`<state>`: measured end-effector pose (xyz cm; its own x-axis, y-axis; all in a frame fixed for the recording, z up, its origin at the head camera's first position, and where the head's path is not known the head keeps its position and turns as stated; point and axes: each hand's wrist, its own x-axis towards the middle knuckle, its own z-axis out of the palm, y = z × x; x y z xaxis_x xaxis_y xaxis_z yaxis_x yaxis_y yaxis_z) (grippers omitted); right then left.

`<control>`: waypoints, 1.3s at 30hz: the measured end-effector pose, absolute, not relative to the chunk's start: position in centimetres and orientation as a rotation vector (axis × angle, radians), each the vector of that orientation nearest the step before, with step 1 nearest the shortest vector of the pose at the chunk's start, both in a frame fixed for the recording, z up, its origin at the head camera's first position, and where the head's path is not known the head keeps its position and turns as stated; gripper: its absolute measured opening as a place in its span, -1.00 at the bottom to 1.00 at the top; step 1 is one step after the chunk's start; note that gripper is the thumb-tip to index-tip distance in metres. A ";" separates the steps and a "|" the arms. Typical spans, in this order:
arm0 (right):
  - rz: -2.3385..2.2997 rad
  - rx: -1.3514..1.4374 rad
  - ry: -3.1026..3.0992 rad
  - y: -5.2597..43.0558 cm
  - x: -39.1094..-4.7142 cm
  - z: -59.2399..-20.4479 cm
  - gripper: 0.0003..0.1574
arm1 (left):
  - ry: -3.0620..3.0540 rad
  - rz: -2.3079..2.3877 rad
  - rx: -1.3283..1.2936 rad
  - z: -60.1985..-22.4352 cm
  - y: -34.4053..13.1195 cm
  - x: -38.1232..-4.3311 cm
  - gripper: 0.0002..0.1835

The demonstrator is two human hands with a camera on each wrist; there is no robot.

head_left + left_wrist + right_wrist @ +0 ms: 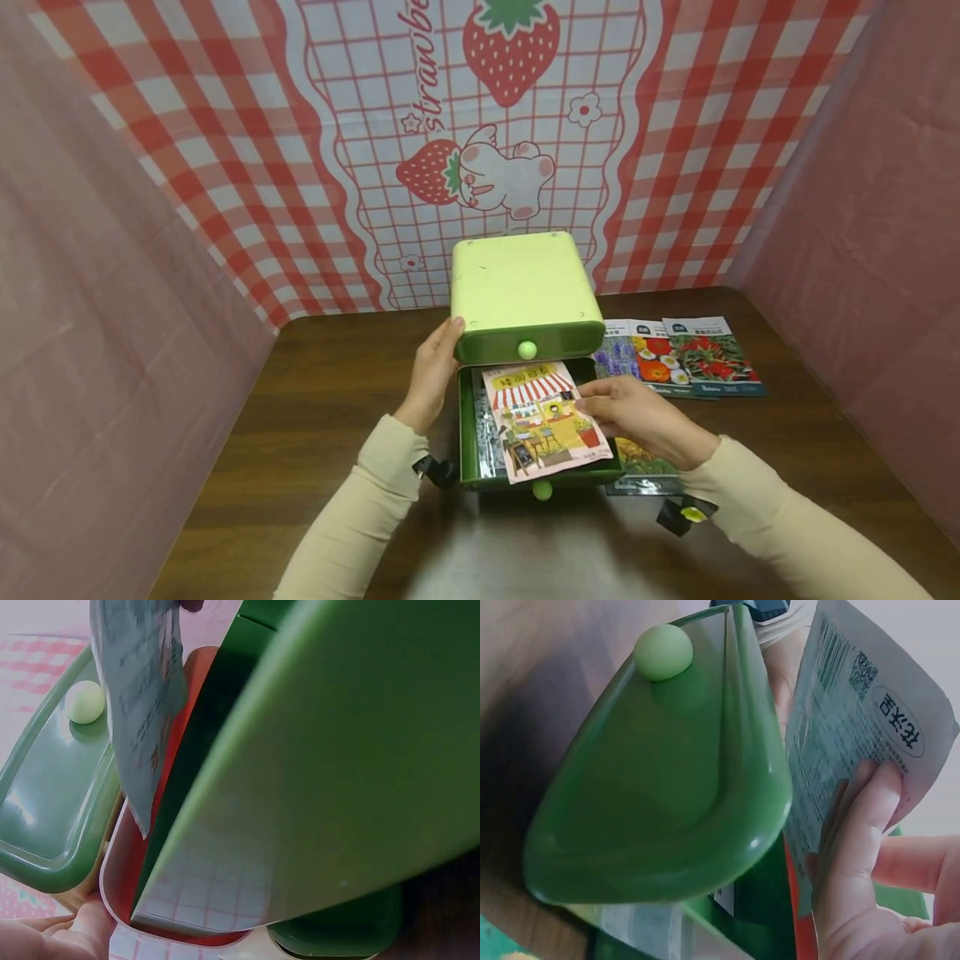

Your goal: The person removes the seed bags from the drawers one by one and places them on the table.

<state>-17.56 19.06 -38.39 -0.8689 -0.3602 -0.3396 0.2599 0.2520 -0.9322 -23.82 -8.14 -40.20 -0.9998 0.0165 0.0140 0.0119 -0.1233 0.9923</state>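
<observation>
A small drawer cabinet (521, 283) with a pale yellow-green top and green drawers stands on the table. Its lower drawer (468, 450) is pulled out, and the upper one (487, 346) is in. My right hand (637, 417) pinches the right edge of a pink seed packet (543, 425) with a striped shop awning, tilted over the pulled-out drawer. The packet's printed back, with its barcode, faces the right wrist view. Along the cabinet's left side rests my left hand (433, 375), fingers fairly straight at the front corner. Beneath the pink packet, a silvery packet (491, 450) lies in the drawer.
Several flower seed packets (716, 354) overlap on the table right of the cabinet. Another packet (648, 467) lies partly hidden beside the drawer, under my right hand. A checked strawberry cloth (360, 167) hangs behind, with pink cloth on both sides.
</observation>
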 end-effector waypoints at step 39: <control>-1.645 -0.066 2.241 33.2 -14.9 -37.5 -0.76 | 2.080 2.330 0.053 -40.1 -8.5 -23.5 -0.29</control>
<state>-14.86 33.17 -37.45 -0.9346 -0.2458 -0.2572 0.1718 0.3212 -0.9313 -23.51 -8.45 -40.14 -0.9993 0.0356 0.0136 0.0095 -0.1133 0.9935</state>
